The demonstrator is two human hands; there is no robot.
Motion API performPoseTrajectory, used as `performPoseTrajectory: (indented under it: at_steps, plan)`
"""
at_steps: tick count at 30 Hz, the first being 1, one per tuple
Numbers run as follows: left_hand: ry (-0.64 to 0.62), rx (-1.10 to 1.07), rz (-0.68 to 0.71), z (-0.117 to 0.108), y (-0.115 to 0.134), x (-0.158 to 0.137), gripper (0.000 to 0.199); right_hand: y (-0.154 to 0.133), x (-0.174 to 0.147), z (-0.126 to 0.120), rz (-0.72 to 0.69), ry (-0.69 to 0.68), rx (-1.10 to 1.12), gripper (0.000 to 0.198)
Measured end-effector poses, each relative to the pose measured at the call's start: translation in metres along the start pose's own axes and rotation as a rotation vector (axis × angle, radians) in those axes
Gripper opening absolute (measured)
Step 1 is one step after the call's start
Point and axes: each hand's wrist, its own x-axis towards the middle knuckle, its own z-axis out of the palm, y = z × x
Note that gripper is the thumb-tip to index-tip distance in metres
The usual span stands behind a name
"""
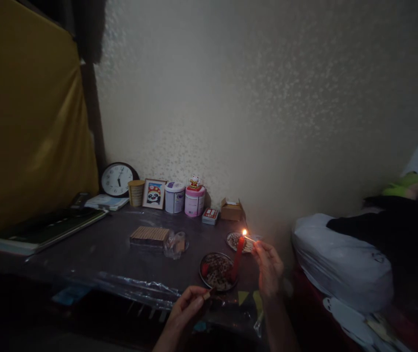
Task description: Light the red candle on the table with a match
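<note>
Right hand (267,266): raised over the near right part of the counter (95,254); fingers pinched narrow on a burning match (248,238); flame at the match's far end, just at the top of the candle.
Left hand (189,303): low at the counter's near edge; fingers closed on a small matchbox (208,295).
Candle (237,259): red, upright with a slight tilt; stands at the right rim of the near dish (216,270); whether its wick is alight cannot be told apart from the match flame.
Near dish: round, dark-rimmed, patterned inside; lies between the two hands; a small red item sits at its left side.
Far dish (236,241): round, behind the candle; partly hidden by the match and the fingers.
Counter: dark, under a clear plastic sheet; runs along the pale wall.
Mid counter: flat ribbed box (149,235); crumpled clear bag (175,244) just beside it.
Back row, left to right: wall clock (118,180); framed panda picture (153,193); white tin (174,197); pink tin (195,200) with a small figurine on top; open cardboard box (232,210).
Far left: books (47,227) stacked flat.
Right: bed with a white bundle (341,264) and dark cloth.
</note>
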Motion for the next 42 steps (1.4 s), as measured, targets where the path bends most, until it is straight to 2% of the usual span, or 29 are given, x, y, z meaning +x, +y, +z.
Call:
performPoseTrajectory:
  at_steps: [16,29,34,38,42]
  plan:
    - [0.061,0.029,0.004,-0.005,-0.005,0.003,0.017,0.001,0.0,-0.001,0.013,-0.012,-0.002,0.021]
    - [0.051,0.052,-0.01,-0.009,-0.007,0.004,0.022,-0.006,-0.001,0.0,0.036,0.032,0.009,0.023]
    - [0.092,0.068,-0.01,-0.008,-0.007,0.004,0.023,-0.009,0.0,-0.001,0.069,0.063,0.02,0.022]
    - [0.103,0.051,-0.006,-0.005,-0.005,0.003,0.023,-0.02,0.001,-0.006,0.11,0.052,0.051,0.021]
    - [0.111,0.021,0.003,-0.004,-0.005,0.003,0.022,-0.048,0.006,-0.018,0.171,0.005,0.156,0.025]
